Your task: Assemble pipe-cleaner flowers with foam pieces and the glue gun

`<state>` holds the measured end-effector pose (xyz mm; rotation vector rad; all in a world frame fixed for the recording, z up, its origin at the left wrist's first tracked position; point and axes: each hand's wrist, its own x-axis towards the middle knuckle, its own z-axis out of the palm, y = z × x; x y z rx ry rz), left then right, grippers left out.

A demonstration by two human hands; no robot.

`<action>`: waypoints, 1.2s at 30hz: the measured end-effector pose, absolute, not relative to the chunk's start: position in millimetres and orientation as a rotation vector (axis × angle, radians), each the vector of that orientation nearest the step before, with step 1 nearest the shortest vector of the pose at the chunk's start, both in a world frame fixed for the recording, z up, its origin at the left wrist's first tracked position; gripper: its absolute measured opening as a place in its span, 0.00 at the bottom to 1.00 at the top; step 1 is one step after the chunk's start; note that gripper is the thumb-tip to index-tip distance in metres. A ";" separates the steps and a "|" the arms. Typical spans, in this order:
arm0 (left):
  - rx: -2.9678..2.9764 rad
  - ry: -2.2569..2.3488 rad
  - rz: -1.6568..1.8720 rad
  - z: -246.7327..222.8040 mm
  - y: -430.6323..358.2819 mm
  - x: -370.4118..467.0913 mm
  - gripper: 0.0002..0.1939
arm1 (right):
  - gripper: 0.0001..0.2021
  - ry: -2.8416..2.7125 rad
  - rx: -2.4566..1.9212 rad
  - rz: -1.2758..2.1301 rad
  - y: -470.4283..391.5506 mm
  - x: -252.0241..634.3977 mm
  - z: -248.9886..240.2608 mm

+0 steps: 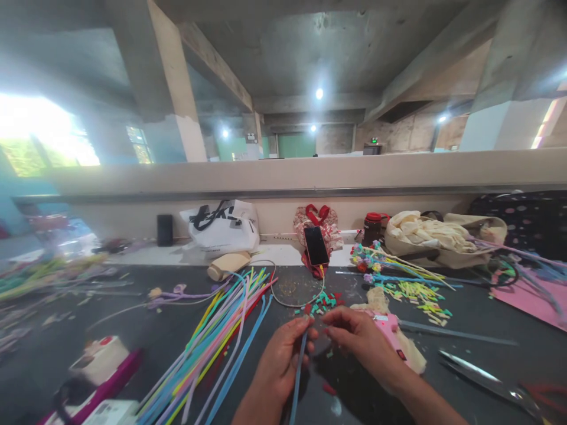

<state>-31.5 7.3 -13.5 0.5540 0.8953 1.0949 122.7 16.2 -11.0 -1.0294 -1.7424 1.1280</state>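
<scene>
My left hand (pixel 286 354), low in the middle of the head view, is closed around a blue pipe cleaner (pixel 299 378). The stem runs down from its fingertips to the bottom edge. Just to the right, my right hand (pixel 363 339) has thumb and fingers drawn together close to the stem's upper end; whatever is between them is too small to make out. Beyond the right wrist lies a pink glue gun (pixel 390 333) on a pale cloth. A bundle of coloured pipe cleaners (pixel 212 348) fans out left of my hands.
Small green and red pieces (pixel 325 302) and yellow-green pieces (pixel 419 292) are scattered ahead. Metal scissors (pixel 487 378) lie right, near a clear glue stick (pixel 458 333). A phone (pixel 316 247) leans at the back with its cable looping forward. A purple-edged power strip (pixel 110 383) sits left.
</scene>
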 end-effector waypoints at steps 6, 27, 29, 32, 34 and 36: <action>0.600 0.921 1.012 -17.8 8.5 -26.8 0.09 | 0.07 -1.622 -1.047 1.093 18.1 122.6 -16.7; 0.823 0.847 0.934 -22.6 6.3 -26.3 0.12 | 0.07 -1.428 -0.867 1.539 10.7 119.3 -15.6; 0.819 0.818 0.883 -21.7 5.1 -26.2 0.12 | 0.07 -1.431 -0.831 1.583 10.4 121.4 -14.1; 0.815 0.754 0.834 -21.4 3.1 -26.0 0.11 | 0.07 -1.391 -0.787 1.696 11.7 125.1 -14.9; 0.799 0.726 0.822 -21.9 2.2 -25.7 0.11 | 0.08 -1.339 -0.763 1.772 13.2 126.4 -17.1; 0.766 0.719 0.822 -22.8 2.1 -25.2 0.11 | 0.08 -1.301 -0.762 1.813 14.5 126.2 -19.4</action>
